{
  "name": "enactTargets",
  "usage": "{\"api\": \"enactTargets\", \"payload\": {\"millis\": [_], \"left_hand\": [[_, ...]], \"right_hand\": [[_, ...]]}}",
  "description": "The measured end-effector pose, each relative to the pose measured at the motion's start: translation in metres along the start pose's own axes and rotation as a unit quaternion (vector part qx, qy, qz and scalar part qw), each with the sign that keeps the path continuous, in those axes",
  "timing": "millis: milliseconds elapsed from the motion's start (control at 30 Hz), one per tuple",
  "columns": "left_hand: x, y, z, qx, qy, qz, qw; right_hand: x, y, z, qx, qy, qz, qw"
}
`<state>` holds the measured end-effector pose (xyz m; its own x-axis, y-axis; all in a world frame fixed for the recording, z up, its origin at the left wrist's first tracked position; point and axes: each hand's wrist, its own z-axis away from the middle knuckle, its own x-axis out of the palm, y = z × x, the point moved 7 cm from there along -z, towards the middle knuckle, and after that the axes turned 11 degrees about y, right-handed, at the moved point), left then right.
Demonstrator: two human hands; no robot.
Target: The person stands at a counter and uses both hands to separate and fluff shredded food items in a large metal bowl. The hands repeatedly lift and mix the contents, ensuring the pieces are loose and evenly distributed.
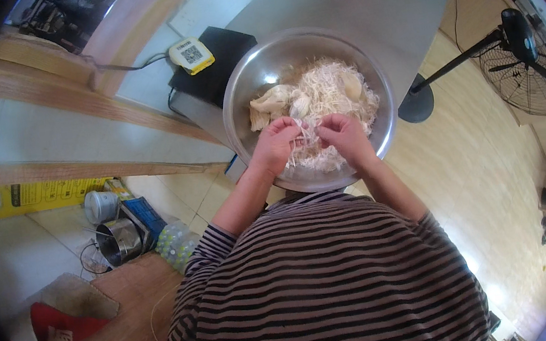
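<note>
Before me stands a wide stainless steel bowl (247, 79) holding pale meat that looks like cooked chicken. A heap of thin meat shreds (326, 79) fills its middle and right side. Whole chunks of meat (272, 100) lie at the left, and a smoother piece (353, 87) rests on the heap. Over the bowl's near half, my left hand (277, 144) pinches a small bunch of meat shreds (306, 133) between thumb and fingers. My right hand (345, 135) grips the other side of that bunch, fingertips close to the left ones.
The bowl sits on a grey table (324, 0). Left of it are a black box (227, 48) and a white-and-yellow device (191, 55) bearing a printed code. A black standing fan (525, 63) is at right. A metal pot (120, 240) and white bucket (102, 207) stand lower left.
</note>
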<state>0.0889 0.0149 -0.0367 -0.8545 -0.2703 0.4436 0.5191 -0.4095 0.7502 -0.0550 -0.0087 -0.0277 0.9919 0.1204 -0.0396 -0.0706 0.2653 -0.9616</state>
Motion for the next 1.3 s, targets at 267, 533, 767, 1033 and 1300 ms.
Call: {"api": "enactTargets", "payload": {"millis": [267,533,767,1033,1300], "left_hand": [[0.002,-0.002,0.0,0.064,-0.026,-0.178,0.982],[-0.002,-0.001,0.004,0.082,-0.033,-0.182,0.979],[-0.003,-0.005,0.0,0.102,-0.03,-0.253,0.962],[-0.003,-0.001,0.007,0.057,-0.04,-0.112,0.991],[0.002,0.006,0.006,0.207,0.006,-0.28,0.937]], "right_hand": [[0.013,-0.014,0.006,-0.048,0.009,0.083,0.995],[0.017,-0.005,0.008,-0.005,-0.013,-0.046,0.999],[0.016,0.002,0.008,0.003,-0.028,-0.048,0.998],[0.01,0.013,0.001,-0.039,-0.017,0.07,0.997],[0.02,0.0,0.015,0.01,-0.013,-0.023,1.0]]}}
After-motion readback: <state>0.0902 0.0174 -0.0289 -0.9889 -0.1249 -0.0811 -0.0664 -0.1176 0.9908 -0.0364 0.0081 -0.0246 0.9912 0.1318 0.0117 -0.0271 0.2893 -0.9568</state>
